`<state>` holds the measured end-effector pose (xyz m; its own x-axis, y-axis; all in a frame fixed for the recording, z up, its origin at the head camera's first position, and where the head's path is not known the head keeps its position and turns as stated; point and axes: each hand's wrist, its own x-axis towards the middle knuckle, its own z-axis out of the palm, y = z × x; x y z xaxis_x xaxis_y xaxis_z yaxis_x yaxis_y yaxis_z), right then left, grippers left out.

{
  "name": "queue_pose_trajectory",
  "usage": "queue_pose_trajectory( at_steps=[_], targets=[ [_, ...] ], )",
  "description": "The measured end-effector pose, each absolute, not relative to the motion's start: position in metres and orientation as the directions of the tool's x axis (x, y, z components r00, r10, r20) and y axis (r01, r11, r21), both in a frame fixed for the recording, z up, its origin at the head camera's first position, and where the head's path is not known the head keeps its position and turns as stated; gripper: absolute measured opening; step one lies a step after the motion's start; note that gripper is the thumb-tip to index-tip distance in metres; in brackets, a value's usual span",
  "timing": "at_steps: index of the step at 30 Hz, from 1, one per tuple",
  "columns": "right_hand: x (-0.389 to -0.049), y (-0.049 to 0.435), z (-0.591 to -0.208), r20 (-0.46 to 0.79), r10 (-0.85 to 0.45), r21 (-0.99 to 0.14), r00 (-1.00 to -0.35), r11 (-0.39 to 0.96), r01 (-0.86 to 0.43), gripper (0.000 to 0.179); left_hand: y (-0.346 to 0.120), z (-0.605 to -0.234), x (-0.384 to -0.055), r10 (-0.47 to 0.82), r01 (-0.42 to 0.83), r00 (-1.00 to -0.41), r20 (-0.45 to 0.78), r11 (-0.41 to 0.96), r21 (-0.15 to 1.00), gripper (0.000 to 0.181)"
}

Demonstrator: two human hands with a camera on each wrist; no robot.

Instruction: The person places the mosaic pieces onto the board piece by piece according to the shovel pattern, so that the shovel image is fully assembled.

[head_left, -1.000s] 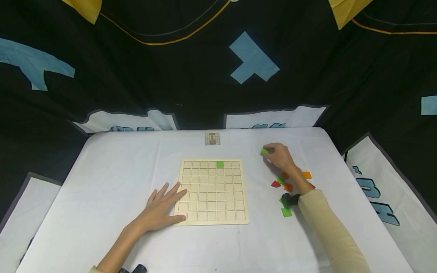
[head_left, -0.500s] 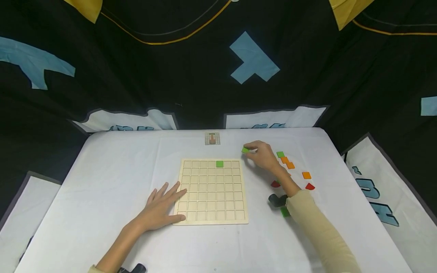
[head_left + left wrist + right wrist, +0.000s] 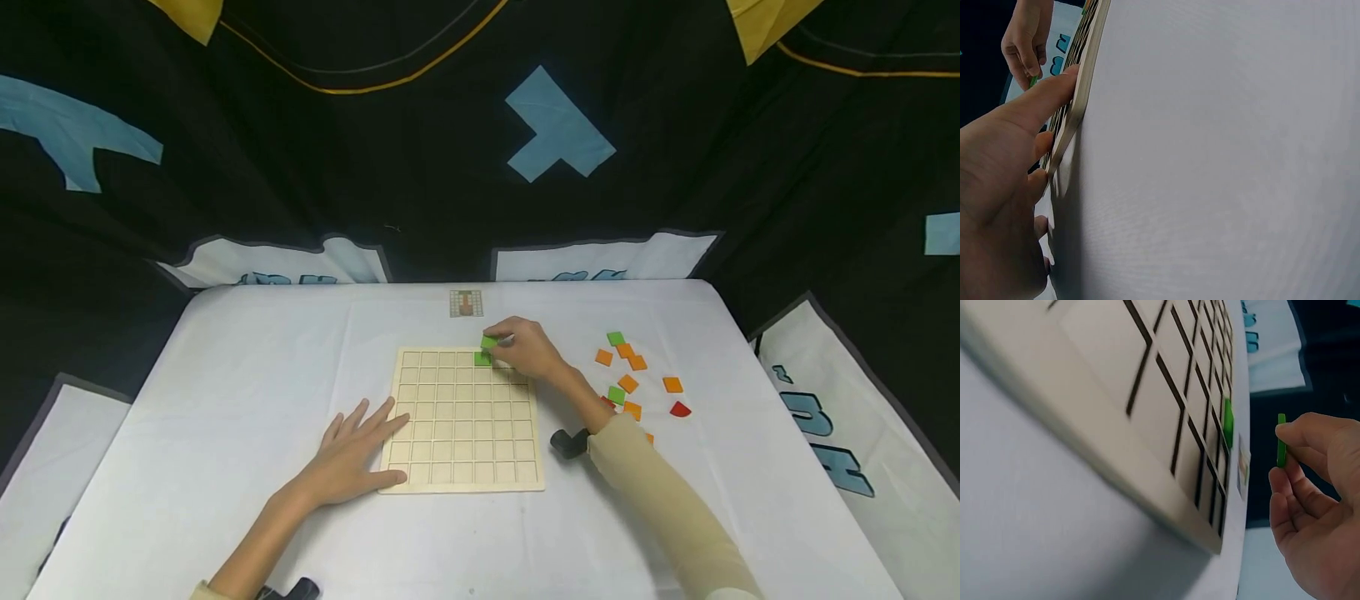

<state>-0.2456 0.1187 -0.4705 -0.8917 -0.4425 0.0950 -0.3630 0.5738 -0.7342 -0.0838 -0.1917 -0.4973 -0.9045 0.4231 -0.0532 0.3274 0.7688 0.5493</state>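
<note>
The right sleeve point(image 3: 663, 500) is beige, with a rounded black camera point(image 3: 568, 444) beside its cuff point(image 3: 609, 435); the left sleeve point(image 3: 208, 592) (barely in view) is beige too.

You face a black cloth point(image 3: 420, 183) with a light-blue shape point(image 3: 562, 129) and yellow patches point(image 3: 768, 25) up top; the blue marks point(image 3: 813, 414) at right may be letters.

Curtained-off work area, blk cloth point(image 3: 405, 167) w/ blue patches point(image 3: 562, 125), wht table point(image 3: 262, 358)
</note>
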Motion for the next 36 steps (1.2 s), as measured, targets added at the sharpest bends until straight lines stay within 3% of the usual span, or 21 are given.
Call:
queue_pose_trajectory(
  at_steps=[10,36],
  targets=[
    [-0.248,0.091,-0.482,0.084,-0.529,-0.690,-0.845,0.581,-0.432,0.027,-0.192,-0.498,-0.085,0.424,0.336,-0.905,-0.047,0.776,0.534,0.081],
    [-0.251,0.084,-0.490,0.032,-0.567,-0.669,-0.823,0.600,-0.440,0.030,-0.193,-0.499,-0.085,0.419,0.324,-0.906,-0.058,0.775,0.543,0.081]
  ],
)
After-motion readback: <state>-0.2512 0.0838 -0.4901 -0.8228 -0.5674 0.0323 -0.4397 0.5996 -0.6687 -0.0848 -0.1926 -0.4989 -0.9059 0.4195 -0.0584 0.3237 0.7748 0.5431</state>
